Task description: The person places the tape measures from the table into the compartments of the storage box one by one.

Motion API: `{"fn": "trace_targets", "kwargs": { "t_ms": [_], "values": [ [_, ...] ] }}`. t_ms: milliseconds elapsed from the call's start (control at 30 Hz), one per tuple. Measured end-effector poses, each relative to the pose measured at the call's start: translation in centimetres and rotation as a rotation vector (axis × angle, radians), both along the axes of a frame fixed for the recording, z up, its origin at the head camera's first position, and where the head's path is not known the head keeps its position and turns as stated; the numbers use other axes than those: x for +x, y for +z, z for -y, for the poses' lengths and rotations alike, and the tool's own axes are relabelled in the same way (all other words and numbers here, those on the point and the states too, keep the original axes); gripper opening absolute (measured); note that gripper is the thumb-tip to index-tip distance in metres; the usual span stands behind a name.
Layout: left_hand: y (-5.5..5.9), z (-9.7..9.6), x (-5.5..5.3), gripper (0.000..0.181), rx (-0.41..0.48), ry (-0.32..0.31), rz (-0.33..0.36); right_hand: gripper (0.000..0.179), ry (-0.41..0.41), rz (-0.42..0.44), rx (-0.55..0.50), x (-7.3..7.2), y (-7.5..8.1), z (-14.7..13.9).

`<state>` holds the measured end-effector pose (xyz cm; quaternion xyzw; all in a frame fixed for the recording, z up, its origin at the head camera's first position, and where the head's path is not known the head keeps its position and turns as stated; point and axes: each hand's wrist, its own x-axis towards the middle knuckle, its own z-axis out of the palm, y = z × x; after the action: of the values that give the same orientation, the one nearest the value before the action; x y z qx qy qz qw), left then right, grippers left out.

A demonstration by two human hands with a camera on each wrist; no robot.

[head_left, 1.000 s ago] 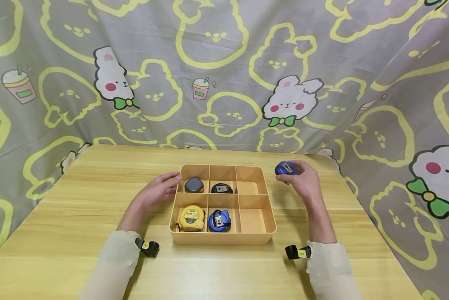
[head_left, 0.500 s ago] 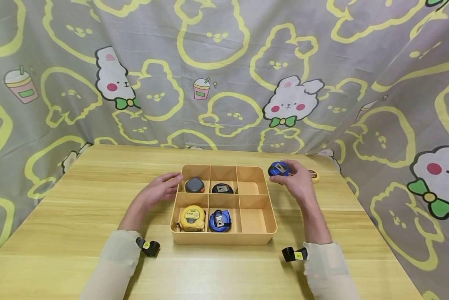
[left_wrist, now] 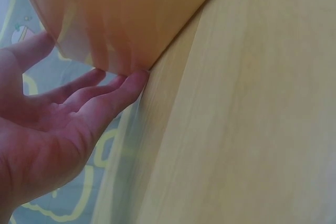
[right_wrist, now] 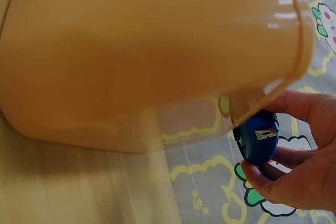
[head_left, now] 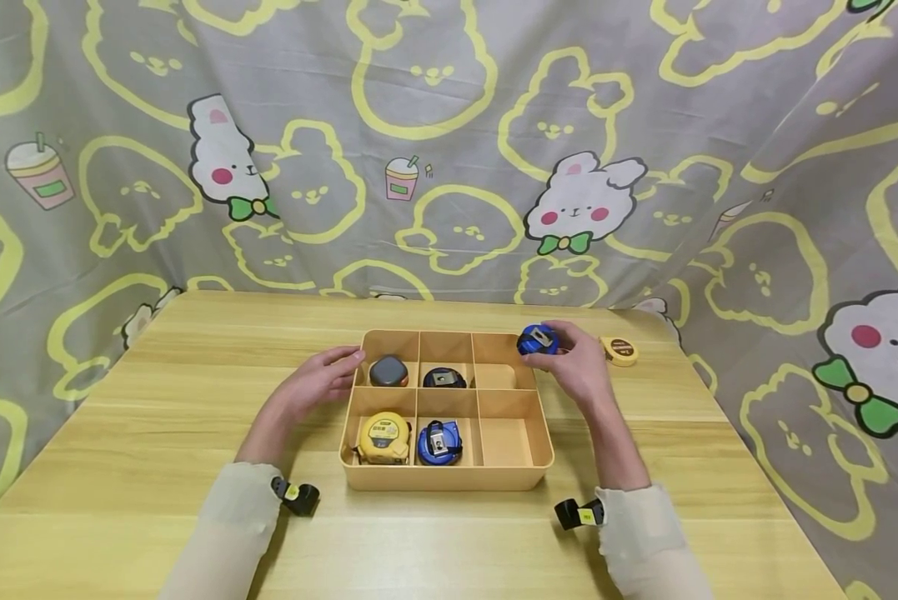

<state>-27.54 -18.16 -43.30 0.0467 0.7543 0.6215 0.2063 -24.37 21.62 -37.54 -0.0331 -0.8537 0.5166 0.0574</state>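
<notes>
My right hand (head_left: pixel 585 367) pinches a blue tape measure (head_left: pixel 539 340) between thumb and fingers, at the back right corner of a tan box (head_left: pixel 449 477) with six compartments. In the right wrist view, the blue tape measure (right_wrist: pixel 260 142) shows beyond the box's rim. At the box's left side, my left hand (head_left: pixel 319 379) touches the outer wall with extended fingertips; the left wrist view shows its thumb near the rim. A yellow tape measure (head_left: pixel 383 437) lies front left in the box, another blue one (head_left: pixel 438 442) front middle.
The back left compartment holds a dark rounded case (head_left: pixel 388 372), the back middle one a dark blue tape measure (head_left: pixel 444 378). Beyond my right hand, a small yellow tape measure (head_left: pixel 619 352) lies on the wooden table (head_left: pixel 156 417). A patterned curtain (head_left: pixel 449 167) hangs behind.
My right hand has moved left with the blue tape measure, from beside the box to its back right corner. The small yellow tape measure behind it has come into view. The left hand stays put.
</notes>
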Motion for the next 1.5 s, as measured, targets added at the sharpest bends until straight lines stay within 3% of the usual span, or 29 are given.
{"fn": "trace_targets", "kwargs": {
  "t_ms": [367,800,1500],
  "values": [
    [0.0,0.0,0.0,0.08,0.0,0.003,0.003,0.076,0.052,0.025,-0.039,0.3,-0.1,1.8],
    [-0.1,0.0,0.1,0.08,0.001,-0.001,0.005,0.073,0.083,0.018,0.007,0.5,-0.8,3.1],
    [0.1,0.0,0.1,0.081,0.007,-0.004,-0.001,0.067,0.051,0.006,0.133,0.4,-1.5,4.1]
  ]
}}
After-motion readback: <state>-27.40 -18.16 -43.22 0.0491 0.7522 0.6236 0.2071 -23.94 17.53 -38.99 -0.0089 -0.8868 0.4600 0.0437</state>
